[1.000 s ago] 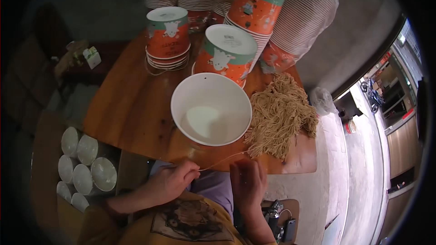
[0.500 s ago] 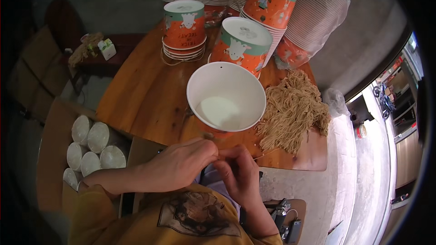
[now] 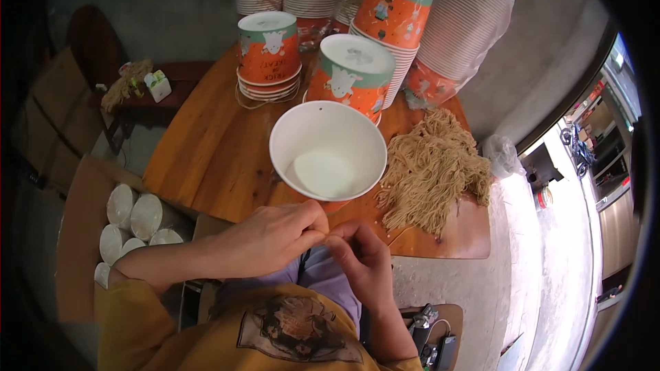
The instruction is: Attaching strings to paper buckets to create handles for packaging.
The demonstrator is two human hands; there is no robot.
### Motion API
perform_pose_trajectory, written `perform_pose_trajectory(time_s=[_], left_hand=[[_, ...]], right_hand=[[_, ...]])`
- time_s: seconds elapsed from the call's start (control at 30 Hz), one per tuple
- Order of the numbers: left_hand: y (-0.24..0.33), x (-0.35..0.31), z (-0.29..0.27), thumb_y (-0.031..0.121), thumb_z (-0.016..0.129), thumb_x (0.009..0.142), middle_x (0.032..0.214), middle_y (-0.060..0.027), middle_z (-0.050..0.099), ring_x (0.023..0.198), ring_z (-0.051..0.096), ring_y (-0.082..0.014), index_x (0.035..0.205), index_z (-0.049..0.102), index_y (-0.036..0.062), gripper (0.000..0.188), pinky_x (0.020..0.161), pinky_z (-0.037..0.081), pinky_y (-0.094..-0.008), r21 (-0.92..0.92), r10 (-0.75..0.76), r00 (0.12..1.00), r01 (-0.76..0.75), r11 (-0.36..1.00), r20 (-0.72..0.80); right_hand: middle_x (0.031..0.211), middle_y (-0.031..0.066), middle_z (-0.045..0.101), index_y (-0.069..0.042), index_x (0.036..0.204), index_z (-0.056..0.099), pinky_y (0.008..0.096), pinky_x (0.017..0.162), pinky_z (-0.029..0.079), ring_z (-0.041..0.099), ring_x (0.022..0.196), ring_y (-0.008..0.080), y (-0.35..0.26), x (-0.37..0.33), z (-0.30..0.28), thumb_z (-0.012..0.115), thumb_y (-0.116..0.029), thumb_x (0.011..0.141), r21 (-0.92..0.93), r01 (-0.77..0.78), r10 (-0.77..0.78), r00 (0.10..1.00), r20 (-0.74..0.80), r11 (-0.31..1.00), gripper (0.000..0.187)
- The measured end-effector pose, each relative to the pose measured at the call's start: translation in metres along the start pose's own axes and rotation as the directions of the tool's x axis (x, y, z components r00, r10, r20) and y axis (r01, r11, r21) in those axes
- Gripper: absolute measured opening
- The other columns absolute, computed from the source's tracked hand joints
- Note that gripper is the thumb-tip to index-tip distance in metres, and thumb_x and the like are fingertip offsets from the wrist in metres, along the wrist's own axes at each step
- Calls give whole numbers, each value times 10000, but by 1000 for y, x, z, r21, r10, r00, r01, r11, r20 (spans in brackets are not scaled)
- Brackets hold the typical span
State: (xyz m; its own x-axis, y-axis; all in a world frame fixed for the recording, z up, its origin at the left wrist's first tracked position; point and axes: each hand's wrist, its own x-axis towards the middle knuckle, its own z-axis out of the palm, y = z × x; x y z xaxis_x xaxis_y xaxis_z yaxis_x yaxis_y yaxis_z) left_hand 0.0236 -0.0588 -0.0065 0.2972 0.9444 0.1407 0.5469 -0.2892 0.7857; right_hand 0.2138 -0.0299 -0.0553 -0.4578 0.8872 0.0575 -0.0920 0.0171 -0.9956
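A white-lined paper bucket (image 3: 289,139) stands mouth up, tilted toward me, at the table's front edge, a small hole near its far rim. Just below it, my left hand (image 3: 271,240) has thumb and fingers pinched together. My right hand (image 3: 363,261) meets it fingertip to fingertip, also pinched. From the right fingers a thin tan string (image 3: 397,238) runs off to the right; what lies between the fingertips is mostly hidden. A heap of the same tan string (image 3: 436,175) lies right of the bucket.
Upside-down orange and green buckets (image 3: 271,51) stand on the wooden table (image 3: 199,158), one stack with string loops round its rims. Tall plastic-wrapped bucket stacks (image 3: 460,27) rise behind. At lower left, a cardboard box (image 3: 79,233) holds several finished-looking pale round items (image 3: 146,216).
My hands stay pinched together, with the fingertips shifted slightly left. The whole scene has moved a little left and down in the picture; the bucket keeps its place on the table.
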Motion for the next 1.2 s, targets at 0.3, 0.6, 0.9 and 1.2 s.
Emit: perform_pose_trajectory(time_s=[0.3,0.6,0.9,1.2], left_hand=[[-8,7,3,70,656,853,727,-51,581,582,583,-182,919,514,50,157,530,454,-317,-71,95,974,-111,991,-208],[-29,30,-7,86,625,833,940,-105,580,894,573,-303,1031,550,55,215,796,453,-414,438,345,930,-259,861,-127],[-21,33,0,76,604,848,945,-102,592,895,579,-304,1090,565,56,246,813,455,-416,418,328,936,-248,874,-131],[-19,33,2,78,606,845,930,-103,587,880,577,-299,1132,569,60,291,816,456,-416,419,309,944,-236,877,-115]], right_hand=[[743,-62,535,-36,911,574,172,603,384,461,661,9,9,6,6,633,-65,912,93,152,-131,970,-203,984,65],[704,21,583,-25,852,566,218,544,458,551,568,68,45,33,13,686,-5,817,-364,336,-470,792,-390,869,127],[721,57,615,-21,857,572,257,583,514,630,597,127,51,40,12,698,-8,810,-424,383,-547,742,-388,821,135],[720,53,621,-19,857,572,251,596,516,632,614,111,46,41,12,696,-36,823,-404,335,-492,775,-396,851,130]])
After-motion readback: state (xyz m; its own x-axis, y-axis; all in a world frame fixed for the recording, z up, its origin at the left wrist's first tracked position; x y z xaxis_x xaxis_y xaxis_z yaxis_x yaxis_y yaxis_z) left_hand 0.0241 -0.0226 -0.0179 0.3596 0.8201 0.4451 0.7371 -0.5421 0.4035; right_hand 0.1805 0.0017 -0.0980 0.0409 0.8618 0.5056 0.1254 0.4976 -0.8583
